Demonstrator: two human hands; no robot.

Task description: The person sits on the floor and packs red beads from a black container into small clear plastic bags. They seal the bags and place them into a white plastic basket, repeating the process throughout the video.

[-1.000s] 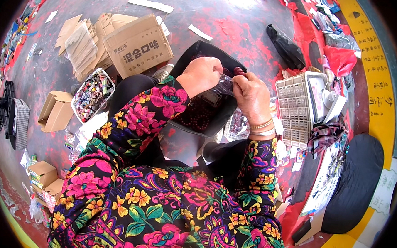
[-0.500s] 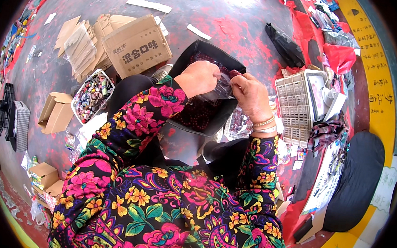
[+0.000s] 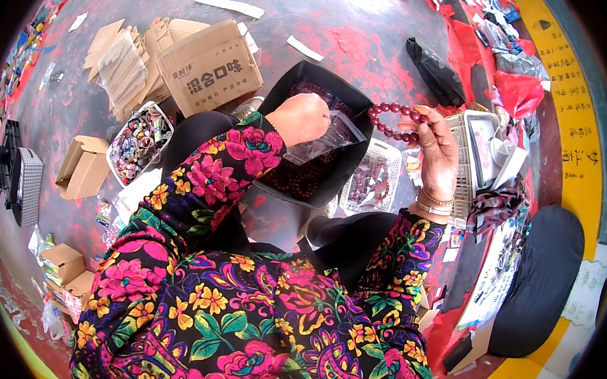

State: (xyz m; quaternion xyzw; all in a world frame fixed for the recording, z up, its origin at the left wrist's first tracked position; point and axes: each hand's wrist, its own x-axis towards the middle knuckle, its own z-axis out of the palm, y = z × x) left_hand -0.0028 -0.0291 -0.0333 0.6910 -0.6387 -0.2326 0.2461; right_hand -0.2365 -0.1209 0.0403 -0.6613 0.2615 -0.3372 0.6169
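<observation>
A dark red beaded bracelet [image 3: 383, 108] hangs as a loop from my right hand [image 3: 437, 147], pinched between thumb and fingers, to the right of the black box. My left hand [image 3: 299, 120] is closed on the edge of a clear plastic bag [image 3: 333, 140], which spreads out above the box. The open black box [image 3: 354, 95] stands between my legs, and more dark red beads [image 3: 297, 181] lie inside it, partly covered by the bag and my left forearm.
Right of the box stands a white basket [image 3: 366, 206] with small bagged items, then a larger white crate [image 3: 464, 192]. To the left are a white basket of mixed beadwork [image 3: 139, 141], a closed carton [image 3: 210, 66], flattened cardboard [image 3: 123, 67] and an open small carton [image 3: 86, 169].
My right hand has drawn away from the bag to the right, and the bracelet now shows as a full loop in it. My left hand still holds the bag over the box.
</observation>
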